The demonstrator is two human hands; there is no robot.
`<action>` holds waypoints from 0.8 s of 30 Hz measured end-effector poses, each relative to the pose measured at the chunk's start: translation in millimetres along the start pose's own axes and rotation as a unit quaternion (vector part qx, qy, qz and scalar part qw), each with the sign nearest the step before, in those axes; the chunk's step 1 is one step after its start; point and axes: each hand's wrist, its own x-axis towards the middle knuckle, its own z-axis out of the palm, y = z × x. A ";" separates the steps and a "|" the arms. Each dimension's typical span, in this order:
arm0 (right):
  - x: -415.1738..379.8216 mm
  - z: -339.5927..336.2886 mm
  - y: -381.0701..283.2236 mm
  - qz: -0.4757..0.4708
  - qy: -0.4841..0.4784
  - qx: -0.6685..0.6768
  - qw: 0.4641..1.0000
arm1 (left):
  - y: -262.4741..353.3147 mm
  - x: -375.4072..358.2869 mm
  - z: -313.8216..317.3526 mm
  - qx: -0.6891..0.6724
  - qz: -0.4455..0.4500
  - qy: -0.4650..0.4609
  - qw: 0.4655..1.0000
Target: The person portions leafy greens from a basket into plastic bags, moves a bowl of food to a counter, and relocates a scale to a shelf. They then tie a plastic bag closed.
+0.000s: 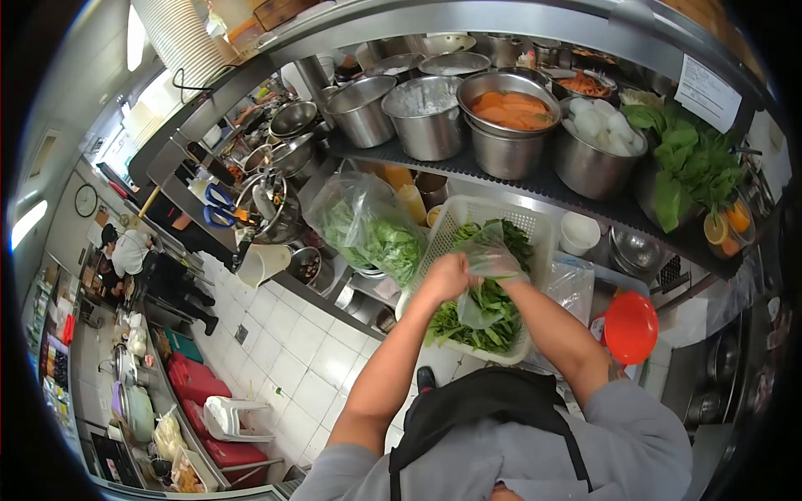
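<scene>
A white perforated plastic basket (464, 215) full of leafy greens (480, 327) rests tilted at the counter's edge in front of me. My left hand (447, 276) grips a clear plastic bag (487, 261) that lies over the greens in the basket. My right hand (507, 277) reaches into the same bag and is mostly hidden by the plastic and the leaves. A second clear bag of greens (373, 231) sits to the left of the basket.
Steel pots (428, 117) and bowls with sliced carrots (510, 110), white pieces (603, 127) and leafy herbs (692, 163) line the shelf above. An orange-red plastic bowl (631, 327) sits to the right. A person (127, 253) works far left; a white stool (231, 416) stands on the tiled floor.
</scene>
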 end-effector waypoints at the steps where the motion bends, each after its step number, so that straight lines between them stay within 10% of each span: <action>1: 1.2 -15.2 -16.2 0.050 -0.038 -0.007 0.998 | 1.1 6.5 -3.6 -0.024 0.000 0.027 0.999; 5: 4.9 -61.5 -72.1 0.207 -0.181 -0.067 0.959 | 0.0 29.9 7.9 -0.013 0.034 0.199 0.979; 8: 8.8 -36.5 -48.4 0.138 0.003 0.033 0.990 | 14.3 37.3 4.8 -0.031 0.015 0.286 0.958; 11: 18.8 -37.5 -34.0 0.209 -0.011 0.018 0.978 | 28.1 34.8 5.1 -0.006 0.039 0.308 0.951; 13: 19.9 -80.1 -71.6 0.152 -0.320 -0.236 0.905 | 18.1 26.9 13.3 0.007 0.053 0.283 0.958; 18: -11.6 -134.8 -84.3 -0.016 -0.300 0.084 0.950 | 13.0 1.8 14.9 -0.038 0.019 0.228 0.973; 23: -35.2 -86.8 -89.0 0.016 -0.280 -0.044 0.959 | -16.2 -14.4 24.6 -0.046 -0.022 0.009 0.999; 24: -36.4 -69.0 -84.7 0.036 -0.239 -0.049 0.969 | -10.9 -17.4 23.9 -0.215 -0.061 -0.055 0.973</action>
